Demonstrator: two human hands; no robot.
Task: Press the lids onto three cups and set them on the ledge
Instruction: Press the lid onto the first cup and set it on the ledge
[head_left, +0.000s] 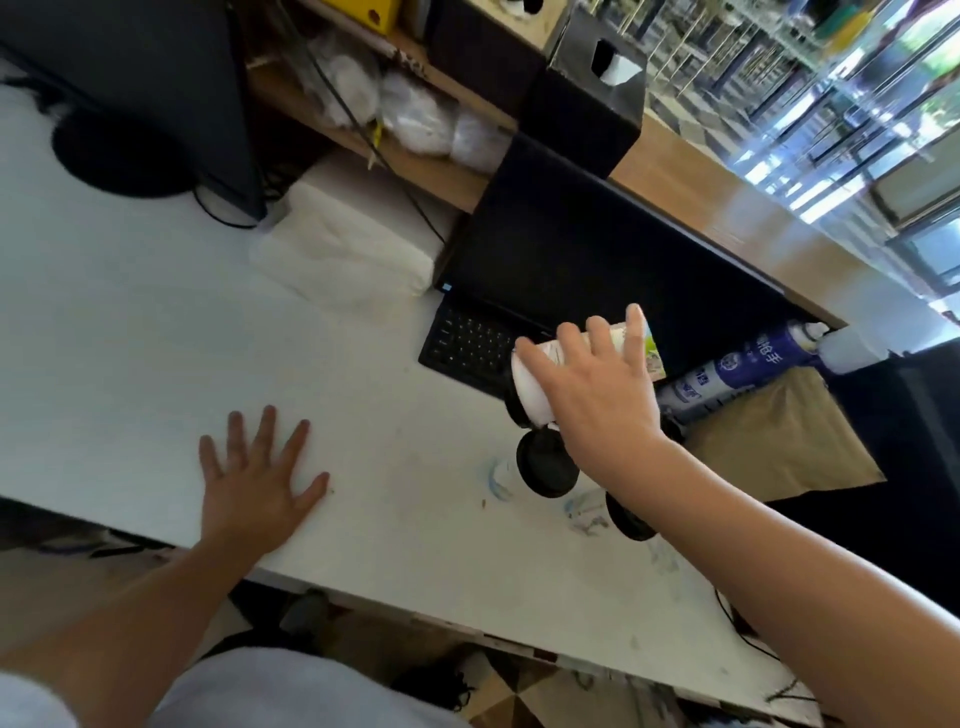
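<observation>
My right hand (597, 395) reaches forward, fingers (535, 358) wrapped over a white cup (532, 387) beside the laptop (597, 260); my left hand (260, 467) lies flat, fingers spread, empty on the counter (156, 364)

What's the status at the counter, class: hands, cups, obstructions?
Left hand flat on table, empty. Right hand gripping lidded cup. Two more black lids below it. Laptop between cup and ledge.

cup (535, 387) body mostly hidden under right hand (597, 395), black lid (626, 517) half behind forearm, cup print unreadable
</observation>
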